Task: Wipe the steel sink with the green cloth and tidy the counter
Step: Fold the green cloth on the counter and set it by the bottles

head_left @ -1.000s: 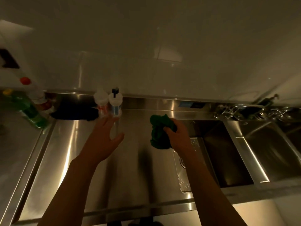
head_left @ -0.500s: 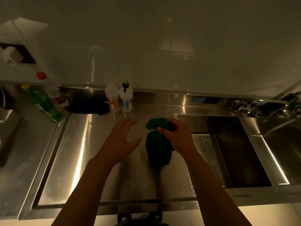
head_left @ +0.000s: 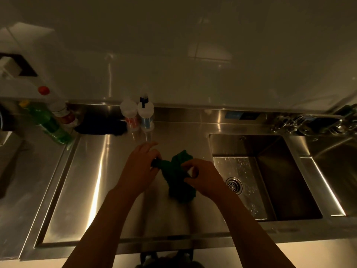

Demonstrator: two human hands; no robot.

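Dim, warm yellowish light leaves everything murky, with bright glare streaks on the steel table (head_left: 96,171), soft reflections on the glossy wall (head_left: 210,53), a dark shadow down its middle, and wide-angle bending toward the edges.

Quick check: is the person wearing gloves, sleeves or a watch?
No. The left hand and right hand are bare, without gloves. Both forearms are bare to the frame's lower edge: no sleeves, watch or bands show. Dim light could hide a thin ring.
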